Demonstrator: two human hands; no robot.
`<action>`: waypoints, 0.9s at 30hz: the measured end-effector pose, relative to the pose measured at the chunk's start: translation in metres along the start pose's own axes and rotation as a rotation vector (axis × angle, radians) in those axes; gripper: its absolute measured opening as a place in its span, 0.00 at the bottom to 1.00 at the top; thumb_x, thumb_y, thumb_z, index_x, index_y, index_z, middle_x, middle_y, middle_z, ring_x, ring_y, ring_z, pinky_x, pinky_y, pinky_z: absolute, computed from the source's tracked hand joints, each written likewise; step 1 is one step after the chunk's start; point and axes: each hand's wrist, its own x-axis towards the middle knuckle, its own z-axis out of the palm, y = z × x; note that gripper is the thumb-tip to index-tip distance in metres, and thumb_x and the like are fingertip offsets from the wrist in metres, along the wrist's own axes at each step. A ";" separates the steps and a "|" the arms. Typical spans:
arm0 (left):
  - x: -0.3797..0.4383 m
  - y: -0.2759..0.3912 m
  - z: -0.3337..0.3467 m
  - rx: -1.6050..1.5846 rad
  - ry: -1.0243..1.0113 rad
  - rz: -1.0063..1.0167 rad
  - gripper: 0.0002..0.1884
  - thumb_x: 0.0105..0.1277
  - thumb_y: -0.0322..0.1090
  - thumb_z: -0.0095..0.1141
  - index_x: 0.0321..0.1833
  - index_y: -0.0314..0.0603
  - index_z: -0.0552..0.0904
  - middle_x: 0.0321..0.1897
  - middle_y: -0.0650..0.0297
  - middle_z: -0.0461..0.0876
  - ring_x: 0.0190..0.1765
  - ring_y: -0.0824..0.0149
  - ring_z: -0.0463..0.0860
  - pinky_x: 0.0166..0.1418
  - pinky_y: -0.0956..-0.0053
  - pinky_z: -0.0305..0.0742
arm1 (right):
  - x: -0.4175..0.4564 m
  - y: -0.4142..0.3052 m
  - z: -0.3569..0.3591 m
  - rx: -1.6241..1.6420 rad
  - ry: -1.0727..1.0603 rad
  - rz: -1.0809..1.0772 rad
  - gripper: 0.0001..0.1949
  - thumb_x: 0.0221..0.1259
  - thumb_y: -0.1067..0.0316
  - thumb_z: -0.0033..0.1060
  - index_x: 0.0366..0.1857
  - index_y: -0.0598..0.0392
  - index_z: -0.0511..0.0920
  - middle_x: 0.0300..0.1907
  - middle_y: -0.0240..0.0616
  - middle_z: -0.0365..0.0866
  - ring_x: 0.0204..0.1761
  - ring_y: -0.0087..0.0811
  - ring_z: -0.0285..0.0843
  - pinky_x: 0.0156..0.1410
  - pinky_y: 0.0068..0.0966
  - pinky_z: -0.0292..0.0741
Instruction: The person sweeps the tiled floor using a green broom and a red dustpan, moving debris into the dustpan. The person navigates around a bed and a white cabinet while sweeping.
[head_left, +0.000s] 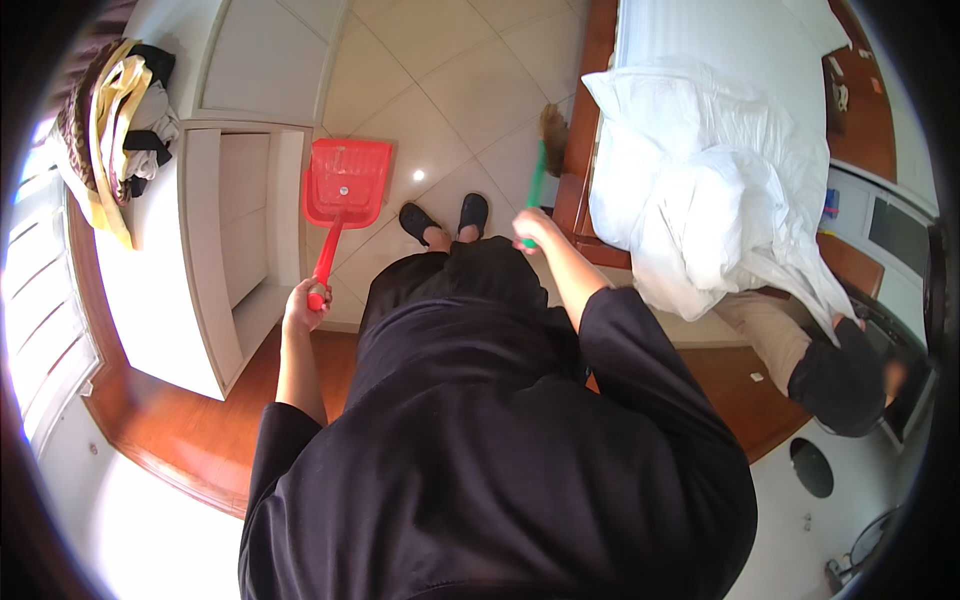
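My left hand (306, 301) is closed around the end of the long handle of a red plastic dustpan (349, 169). The pan part is over the tiled floor, beside a white cabinet; whether it touches the tiles I cannot tell. My right hand (534, 226) grips the green handle of a hand broom (537, 174). Its brown bristles (554, 139) are by the wooden side of a bed (583, 135). My feet, in dark clogs (444, 220), stand on the tiles between the two tools.
A white open cabinet (289, 202) stands on the left, with a pile of clothes (124, 135) on top. White bedding (705, 172) covers the bed on the right. Beyond it, another person (836, 375) in a dark top holds a corner of the sheet. Behind me is a wooden platform (191, 435).
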 end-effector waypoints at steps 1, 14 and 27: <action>0.000 -0.001 -0.002 0.022 0.027 -0.012 0.15 0.65 0.38 0.50 0.50 0.39 0.67 0.30 0.58 0.76 0.26 0.68 0.77 0.21 0.80 0.68 | -0.005 -0.006 0.014 0.121 -0.021 -0.073 0.10 0.56 0.75 0.45 0.25 0.62 0.80 0.23 0.41 0.82 0.20 0.31 0.79 0.19 0.34 0.76; 0.015 -0.011 -0.023 0.035 0.012 -0.033 0.17 0.65 0.39 0.50 0.53 0.39 0.66 0.31 0.55 0.76 0.26 0.67 0.77 0.20 0.80 0.69 | -0.105 0.011 -0.020 0.507 -0.161 -0.419 0.09 0.65 0.64 0.44 0.39 0.57 0.72 0.28 0.37 0.83 0.18 0.21 0.67 0.16 0.21 0.68; -0.030 -0.095 -0.044 -0.092 0.077 0.009 0.16 0.65 0.41 0.51 0.50 0.41 0.68 0.30 0.59 0.76 0.26 0.69 0.78 0.19 0.81 0.71 | -0.010 -0.043 -0.063 -0.151 0.250 -0.286 0.16 0.59 0.72 0.46 0.51 0.62 0.66 0.26 0.47 0.82 0.22 0.34 0.81 0.22 0.31 0.76</action>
